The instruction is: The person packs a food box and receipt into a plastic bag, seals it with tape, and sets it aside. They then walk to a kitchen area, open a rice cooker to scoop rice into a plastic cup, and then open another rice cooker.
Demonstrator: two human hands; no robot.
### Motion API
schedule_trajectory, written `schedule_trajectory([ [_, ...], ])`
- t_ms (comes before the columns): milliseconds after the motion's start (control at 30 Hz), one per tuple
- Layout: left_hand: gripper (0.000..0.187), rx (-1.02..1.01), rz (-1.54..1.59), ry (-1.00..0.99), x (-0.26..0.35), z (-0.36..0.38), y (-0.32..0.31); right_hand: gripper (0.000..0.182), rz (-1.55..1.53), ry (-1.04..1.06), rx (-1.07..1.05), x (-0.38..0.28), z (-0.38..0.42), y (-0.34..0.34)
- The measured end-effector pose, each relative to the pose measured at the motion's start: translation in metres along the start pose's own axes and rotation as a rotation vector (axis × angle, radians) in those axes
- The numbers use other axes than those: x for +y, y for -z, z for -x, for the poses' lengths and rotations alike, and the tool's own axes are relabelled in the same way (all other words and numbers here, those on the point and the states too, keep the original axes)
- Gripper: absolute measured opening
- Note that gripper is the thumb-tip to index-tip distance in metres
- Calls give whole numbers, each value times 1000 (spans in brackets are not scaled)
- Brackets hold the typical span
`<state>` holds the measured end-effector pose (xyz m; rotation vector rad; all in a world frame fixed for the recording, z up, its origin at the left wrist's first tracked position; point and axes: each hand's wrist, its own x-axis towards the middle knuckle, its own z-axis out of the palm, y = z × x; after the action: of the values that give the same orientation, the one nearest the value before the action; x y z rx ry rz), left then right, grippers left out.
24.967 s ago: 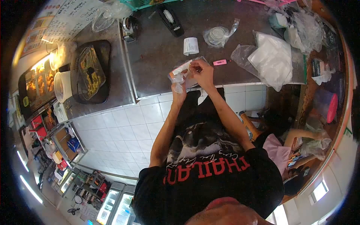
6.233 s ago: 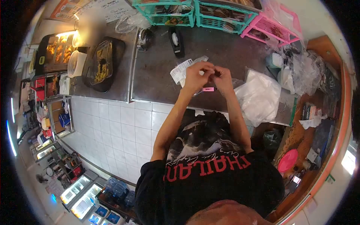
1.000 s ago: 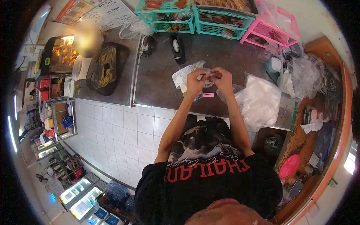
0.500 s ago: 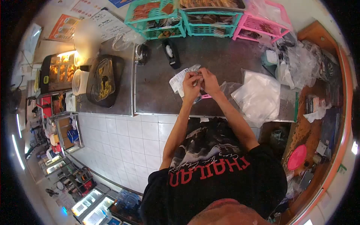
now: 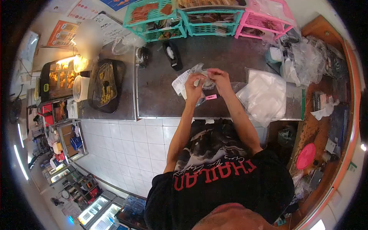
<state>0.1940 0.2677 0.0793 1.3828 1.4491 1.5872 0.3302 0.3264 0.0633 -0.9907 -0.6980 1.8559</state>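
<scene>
Over the dark counter [image 5: 161, 92], my left hand [image 5: 193, 86] pinches a clear plastic bag [image 5: 208, 82]. My right hand [image 5: 220, 81] is closed at the bag's right side, its thumb and forefinger together on the thin plastic. The bag hangs crumpled between the two hands, and its contents are hard to make out. Beside my left hand lies a printed paper slip [image 5: 179, 83], partly covered by plastic. Just below the hands is a small pink object [image 5: 211, 97]. A black tape dispenser [image 5: 172, 57] stands beyond them.
A stack of clear plastic bags [image 5: 264, 96] lies to the right. Teal baskets [image 5: 184, 28] and a pink basket [image 5: 264, 21] line the back. At left are a black tray with a lid [image 5: 105, 86], a white tub [image 5: 80, 87] and a lit food case [image 5: 61, 76].
My hands have moved apart, the right one to the right, and the clear plastic now shows between them. The pink object is more exposed. The view has shifted slightly.
</scene>
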Motion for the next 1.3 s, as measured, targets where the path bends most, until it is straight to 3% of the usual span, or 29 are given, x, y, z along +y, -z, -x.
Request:
schedule_trajectory([
  [100,13,31,-224,-11,21,18,10,14,92,258,94,20,-35,18],
  [200,12,-15,-251,83,21,38,16,13,428,356,150,34,-48,14],
  [300,19,53,-201,71,34,38,27,19,823,453,41,4,-38,-4],
  [400,28,131,-294,-17,59,34,56,24,975,693,-65,-46,-10,-26],
  [467,30,200,-179,67,48,45,82,28,1216,803,-258,-58,11,-43],
  [600,21,317,34,233,30,79,123,29,1915,770,-423,-13,23,-51],
  [800,20,419,32,388,8,141,173,20,1882,822,-525,-3,3,-57],
  [900,21,478,163,434,-7,161,195,18,1870,590,-695,-9,-4,-66],
  [1000,23,526,169,426,-9,167,209,18,1912,575,-751,-23,-10,-80],
  [1100,20,517,206,433,-11,167,226,14,1741,814,-557,-50,11,-79],
  [1133,23,513,196,403,-2,162,223,13,1642,809,-521,-70,20,-77],
  [1167,25,465,102,424,-10,166,229,12,1555,804,-457,-90,35,-77],
  [1233,27,474,215,526,-32,165,233,13,1499,962,-278,-142,84,-83],
  [1300,25,388,218,500,-68,166,235,17,1486,891,-107,-200,145,-87],
])
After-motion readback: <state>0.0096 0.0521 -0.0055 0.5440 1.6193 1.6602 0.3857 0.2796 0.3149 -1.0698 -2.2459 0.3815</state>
